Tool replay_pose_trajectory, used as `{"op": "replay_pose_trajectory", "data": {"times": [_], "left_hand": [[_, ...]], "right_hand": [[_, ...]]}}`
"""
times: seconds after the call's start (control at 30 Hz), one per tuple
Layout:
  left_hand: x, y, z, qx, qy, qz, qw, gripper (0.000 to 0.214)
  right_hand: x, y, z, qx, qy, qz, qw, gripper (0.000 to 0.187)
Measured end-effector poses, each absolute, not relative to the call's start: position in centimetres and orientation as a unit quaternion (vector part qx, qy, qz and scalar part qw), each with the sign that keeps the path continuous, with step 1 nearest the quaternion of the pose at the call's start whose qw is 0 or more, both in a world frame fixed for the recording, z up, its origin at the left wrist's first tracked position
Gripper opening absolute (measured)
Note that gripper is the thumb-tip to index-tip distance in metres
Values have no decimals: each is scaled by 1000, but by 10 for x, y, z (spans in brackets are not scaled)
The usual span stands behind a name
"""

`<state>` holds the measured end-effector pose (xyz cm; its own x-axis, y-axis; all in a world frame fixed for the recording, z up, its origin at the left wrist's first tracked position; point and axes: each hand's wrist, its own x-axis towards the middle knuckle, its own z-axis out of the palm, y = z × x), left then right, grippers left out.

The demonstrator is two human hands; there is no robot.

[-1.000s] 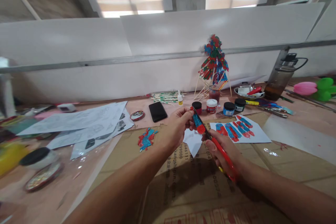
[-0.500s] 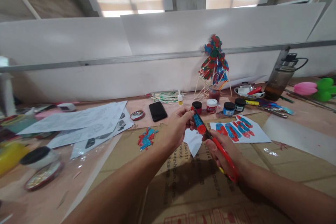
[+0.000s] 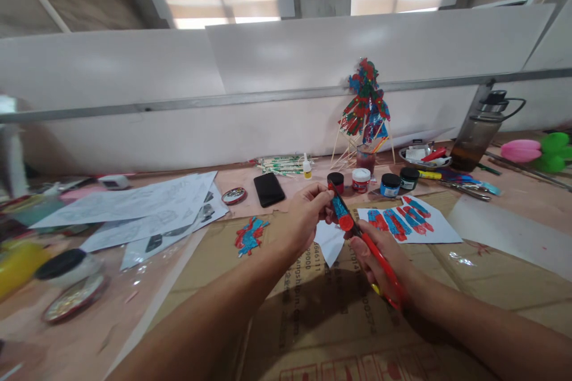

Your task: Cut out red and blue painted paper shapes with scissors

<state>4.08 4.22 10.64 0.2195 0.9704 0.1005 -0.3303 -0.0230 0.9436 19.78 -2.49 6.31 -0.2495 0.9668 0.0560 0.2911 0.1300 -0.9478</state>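
My left hand [image 3: 315, 209] pinches the upper end of a small blue and red painted paper piece [image 3: 340, 209]. In my right hand [image 3: 379, 253] are red-handled scissors [image 3: 382, 265], their dark blades lying along the right edge of that piece. Below the hands, a white paper scrap [image 3: 329, 244] lies on the cardboard [image 3: 277, 286]. Left of my forearm is a cluster of cut blue and red pieces [image 3: 251, 236]. A white sheet [image 3: 440, 229] with several blue and red painted strips lies to the right of the scissors.
Several paint jars [image 3: 360, 180] stand behind the hands, near a phone [image 3: 269, 189] and a small glue bottle [image 3: 306, 167]. Painted figures on sticks [image 3: 366, 101] lean at the back. A drink bottle [image 3: 477, 134] stands right; printed sheets [image 3: 129, 208] and a black-lidded jar [image 3: 62, 265] lie left.
Both hands stay almost in place. The painted piece and the scissor blades have shifted very slightly to the right.
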Motion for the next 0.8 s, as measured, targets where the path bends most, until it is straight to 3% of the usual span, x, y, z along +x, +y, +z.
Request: {"op": "replay_pose_trajectory", "data": {"times": [0.8], "left_hand": [[37, 45, 107, 462, 337, 546, 613, 20]], "right_hand": [[191, -32, 72, -491, -600, 498, 389, 43]]}}
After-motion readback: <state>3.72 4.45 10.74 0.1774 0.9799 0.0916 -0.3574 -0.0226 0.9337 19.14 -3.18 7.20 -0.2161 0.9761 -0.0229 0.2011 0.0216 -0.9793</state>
